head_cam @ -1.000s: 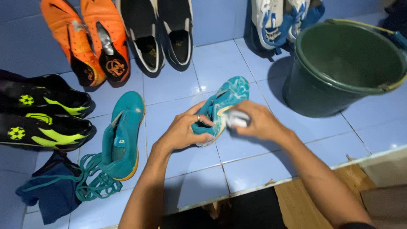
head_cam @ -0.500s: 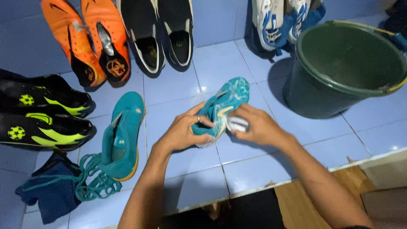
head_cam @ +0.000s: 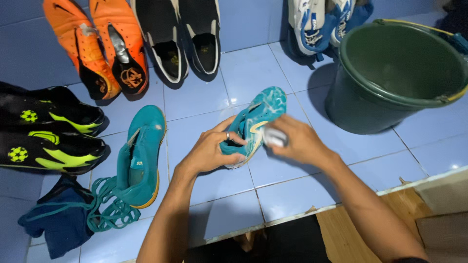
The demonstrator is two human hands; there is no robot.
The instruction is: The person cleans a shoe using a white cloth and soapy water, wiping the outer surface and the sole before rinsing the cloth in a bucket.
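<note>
A teal football shoe (head_cam: 258, 114) is held just above the blue tiled floor at the centre of the head view. My left hand (head_cam: 209, 151), with a ring on one finger, grips its heel end. My right hand (head_cam: 295, 141) presses a small white cloth (head_cam: 274, 137) against the shoe's side. Its mate, a second teal shoe (head_cam: 144, 153), lies on the tiles to the left with its teal laces (head_cam: 105, 214) pulled out in a heap.
A green bucket (head_cam: 404, 90) stands at the right. Orange shoes (head_cam: 100, 46), black and white shoes (head_cam: 183, 34) and blue and white shoes (head_cam: 321, 22) line the back. Black and yellow shoes (head_cam: 48, 134) lie left, a dark blue cloth (head_cam: 61, 224) below them.
My right hand with the white cloth has shifted slightly down along the shoe's side. The left hand keeps the same grip.
</note>
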